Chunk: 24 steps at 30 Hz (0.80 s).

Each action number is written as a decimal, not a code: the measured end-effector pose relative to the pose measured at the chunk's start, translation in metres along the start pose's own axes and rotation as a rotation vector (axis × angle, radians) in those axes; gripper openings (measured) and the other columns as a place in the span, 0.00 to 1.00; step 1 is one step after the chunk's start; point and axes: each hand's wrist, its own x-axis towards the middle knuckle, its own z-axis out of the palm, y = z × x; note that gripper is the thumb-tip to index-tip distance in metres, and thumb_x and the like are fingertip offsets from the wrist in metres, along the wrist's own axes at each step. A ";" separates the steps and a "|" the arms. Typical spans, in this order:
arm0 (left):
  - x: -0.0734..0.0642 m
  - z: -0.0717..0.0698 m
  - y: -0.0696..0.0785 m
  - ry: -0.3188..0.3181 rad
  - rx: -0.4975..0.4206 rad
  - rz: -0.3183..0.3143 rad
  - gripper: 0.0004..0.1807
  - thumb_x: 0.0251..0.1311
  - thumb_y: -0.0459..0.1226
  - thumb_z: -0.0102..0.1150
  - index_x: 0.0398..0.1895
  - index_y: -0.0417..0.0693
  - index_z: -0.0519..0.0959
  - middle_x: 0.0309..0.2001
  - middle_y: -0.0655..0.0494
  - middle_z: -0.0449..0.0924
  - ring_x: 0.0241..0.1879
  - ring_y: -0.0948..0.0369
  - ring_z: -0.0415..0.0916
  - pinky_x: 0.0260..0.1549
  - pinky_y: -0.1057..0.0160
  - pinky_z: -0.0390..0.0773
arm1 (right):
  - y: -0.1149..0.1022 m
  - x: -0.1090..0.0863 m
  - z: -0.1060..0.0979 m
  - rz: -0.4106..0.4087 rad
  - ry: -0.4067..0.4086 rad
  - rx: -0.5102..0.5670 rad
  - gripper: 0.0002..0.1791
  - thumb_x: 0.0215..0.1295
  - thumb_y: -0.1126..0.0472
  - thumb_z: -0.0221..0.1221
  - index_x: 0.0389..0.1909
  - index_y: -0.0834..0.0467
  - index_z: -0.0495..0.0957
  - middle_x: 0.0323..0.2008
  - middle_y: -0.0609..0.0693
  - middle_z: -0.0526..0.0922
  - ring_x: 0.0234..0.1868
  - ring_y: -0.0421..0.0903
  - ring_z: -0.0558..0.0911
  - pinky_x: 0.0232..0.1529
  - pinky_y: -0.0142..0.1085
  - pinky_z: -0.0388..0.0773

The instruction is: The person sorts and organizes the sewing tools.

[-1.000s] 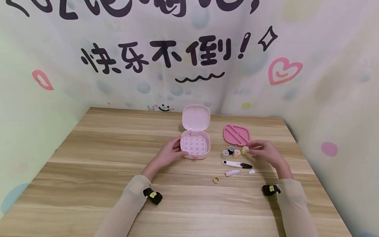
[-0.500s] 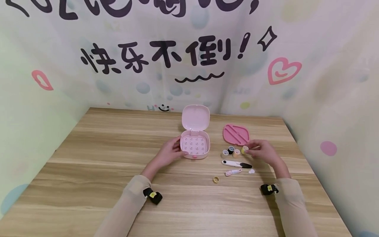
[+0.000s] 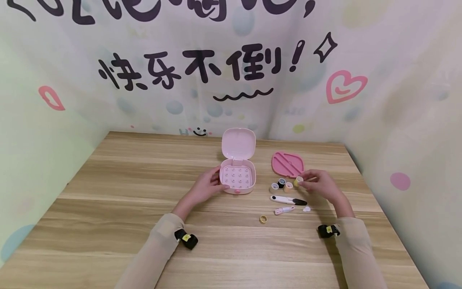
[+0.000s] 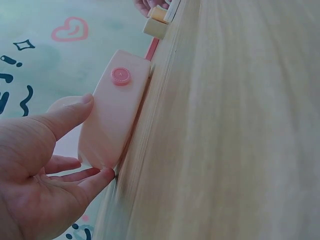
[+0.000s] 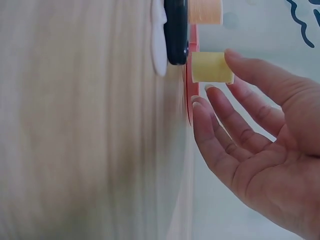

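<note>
A pale pink sewing box (image 3: 244,190) stands on the table with its lid (image 3: 238,143) raised; rows of small pegs fill its floor. My left hand (image 3: 207,185) grips the box's left side, thumb on the front wall near the round pink button (image 4: 120,76) and fingers along the side. With thumb and index finger, my right hand (image 3: 322,185) pinches a yellow thread spool (image 5: 212,67) near its top; the other fingers are loosely bent beside it. Left of that spool stand a peach spool (image 3: 288,187), a black one (image 3: 282,183) and a pale grey one (image 3: 274,188).
Behind the spools lies a dark pink tray (image 3: 287,164) with grooves. In front of them are a white tool with a black end (image 3: 288,200), a small pink-and-white tool (image 3: 284,210), a white cloud-shaped piece (image 3: 306,209) and a gold ring (image 3: 263,219). A printed curtain hangs behind the table.
My right hand has moved slightly left onto the yellow spool, which now sits a touch higher and more tilted between the fingers. The left hand and the box have stayed in place.
</note>
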 end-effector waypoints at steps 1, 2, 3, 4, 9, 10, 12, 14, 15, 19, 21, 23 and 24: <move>0.000 -0.001 0.000 -0.001 0.002 -0.002 0.43 0.67 0.29 0.68 0.79 0.24 0.56 0.73 0.26 0.66 0.71 0.37 0.71 0.68 0.50 0.77 | 0.000 0.000 0.000 -0.001 0.000 0.000 0.20 0.71 0.68 0.66 0.57 0.77 0.77 0.48 0.68 0.84 0.44 0.50 0.87 0.39 0.35 0.90; 0.000 -0.001 0.000 -0.001 0.005 -0.004 0.43 0.67 0.29 0.68 0.79 0.25 0.56 0.73 0.26 0.66 0.71 0.37 0.70 0.68 0.50 0.77 | -0.001 0.000 0.000 -0.002 0.002 0.001 0.20 0.71 0.68 0.66 0.57 0.77 0.77 0.48 0.69 0.84 0.45 0.51 0.87 0.39 0.36 0.91; 0.000 -0.001 -0.001 -0.002 0.009 -0.006 0.43 0.67 0.29 0.68 0.79 0.25 0.55 0.73 0.26 0.66 0.71 0.37 0.70 0.68 0.50 0.77 | -0.001 0.000 0.000 -0.003 0.002 0.001 0.20 0.71 0.68 0.66 0.57 0.77 0.77 0.49 0.69 0.84 0.45 0.52 0.87 0.39 0.36 0.91; -0.001 -0.002 -0.001 -0.001 0.009 -0.010 0.44 0.67 0.29 0.68 0.79 0.25 0.55 0.74 0.26 0.66 0.72 0.37 0.70 0.69 0.50 0.77 | -0.002 0.001 0.001 -0.002 0.003 0.003 0.20 0.71 0.67 0.66 0.57 0.77 0.77 0.49 0.70 0.83 0.46 0.52 0.87 0.40 0.37 0.91; -0.001 -0.003 -0.002 0.013 0.000 -0.019 0.43 0.67 0.29 0.69 0.79 0.26 0.56 0.74 0.27 0.66 0.71 0.38 0.71 0.69 0.49 0.77 | -0.006 0.001 0.000 -0.005 0.009 0.016 0.21 0.72 0.66 0.65 0.59 0.77 0.76 0.51 0.71 0.84 0.47 0.54 0.88 0.43 0.38 0.91; -0.001 -0.003 -0.002 0.012 -0.006 -0.016 0.43 0.66 0.29 0.69 0.79 0.25 0.56 0.73 0.27 0.66 0.71 0.37 0.70 0.69 0.49 0.76 | -0.007 0.001 -0.001 -0.006 0.016 0.013 0.22 0.72 0.65 0.66 0.59 0.76 0.77 0.52 0.71 0.84 0.47 0.55 0.88 0.44 0.38 0.91; 0.000 -0.002 -0.002 0.002 -0.015 0.000 0.43 0.67 0.29 0.69 0.79 0.24 0.56 0.74 0.26 0.65 0.71 0.37 0.70 0.69 0.48 0.76 | -0.009 -0.002 -0.003 -0.012 0.038 -0.012 0.21 0.72 0.65 0.66 0.58 0.76 0.77 0.51 0.71 0.85 0.48 0.56 0.88 0.44 0.37 0.90; 0.002 0.000 -0.003 -0.008 -0.022 0.011 0.43 0.67 0.29 0.69 0.78 0.24 0.56 0.74 0.26 0.65 0.71 0.36 0.70 0.69 0.48 0.76 | -0.011 -0.004 -0.005 -0.017 0.058 -0.043 0.21 0.71 0.65 0.66 0.58 0.75 0.78 0.51 0.71 0.85 0.48 0.57 0.88 0.43 0.35 0.89; 0.002 0.000 -0.003 -0.011 -0.025 0.013 0.43 0.67 0.29 0.69 0.78 0.23 0.56 0.74 0.25 0.64 0.71 0.36 0.70 0.69 0.48 0.76 | -0.012 -0.005 -0.005 -0.022 0.068 -0.060 0.21 0.71 0.64 0.67 0.57 0.75 0.79 0.51 0.70 0.85 0.49 0.58 0.87 0.43 0.33 0.88; 0.002 0.001 -0.003 0.001 -0.027 0.008 0.43 0.66 0.28 0.69 0.78 0.24 0.57 0.74 0.26 0.65 0.71 0.37 0.70 0.69 0.49 0.76 | -0.017 -0.004 -0.006 -0.042 0.074 -0.079 0.21 0.72 0.64 0.66 0.58 0.75 0.79 0.53 0.71 0.85 0.50 0.61 0.87 0.42 0.29 0.85; 0.002 0.001 -0.003 0.005 -0.028 0.015 0.43 0.66 0.27 0.69 0.78 0.25 0.57 0.74 0.27 0.65 0.71 0.37 0.70 0.69 0.48 0.76 | -0.020 -0.001 -0.005 -0.050 0.076 -0.083 0.21 0.72 0.64 0.66 0.58 0.74 0.79 0.53 0.71 0.85 0.51 0.63 0.87 0.41 0.28 0.85; 0.002 0.001 -0.004 0.004 -0.026 0.024 0.43 0.66 0.28 0.69 0.79 0.25 0.58 0.75 0.27 0.65 0.71 0.37 0.70 0.69 0.48 0.76 | -0.025 0.001 -0.003 -0.053 0.079 -0.098 0.21 0.71 0.64 0.66 0.58 0.74 0.79 0.53 0.70 0.85 0.53 0.65 0.86 0.41 0.27 0.84; 0.001 0.000 -0.005 0.004 -0.028 0.023 0.43 0.66 0.28 0.69 0.79 0.26 0.58 0.75 0.28 0.65 0.72 0.38 0.70 0.69 0.48 0.76 | -0.027 0.002 -0.002 -0.054 0.080 -0.103 0.21 0.71 0.64 0.66 0.58 0.73 0.79 0.53 0.70 0.85 0.53 0.66 0.86 0.41 0.27 0.84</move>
